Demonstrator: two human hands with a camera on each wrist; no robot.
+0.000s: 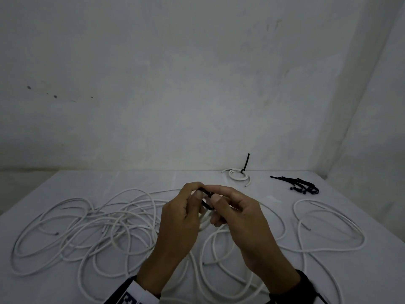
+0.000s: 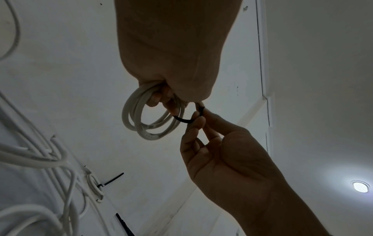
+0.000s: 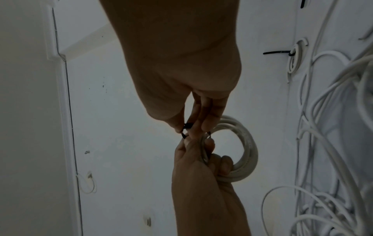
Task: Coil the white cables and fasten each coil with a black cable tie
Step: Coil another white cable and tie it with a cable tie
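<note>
Above the middle of the table, my left hand [image 1: 197, 190] grips a small white cable coil [image 2: 141, 118], fingers curled through its loops. A black cable tie [image 1: 207, 194] loops around that coil. My right hand [image 1: 215, 193] pinches the tie between thumb and forefinger, right against the left fingertips. The left wrist view shows the tie [image 2: 182, 119] running from the coil to the right hand [image 2: 198, 115]. In the right wrist view, the right hand [image 3: 187, 126] nips the tie [image 3: 186, 127] above the coil [image 3: 246, 151]. Most of the coil is hidden behind the hands in the head view.
A tied coil [image 1: 236, 175] lies at the back, its tie tail [image 1: 246, 161] sticking up. A pile of black ties [image 1: 300, 185] lies at the back right. Loose white cables [image 1: 87, 227] sprawl across the table's left, with more cable loops [image 1: 328, 227] on the right. Walls stand behind and to the right.
</note>
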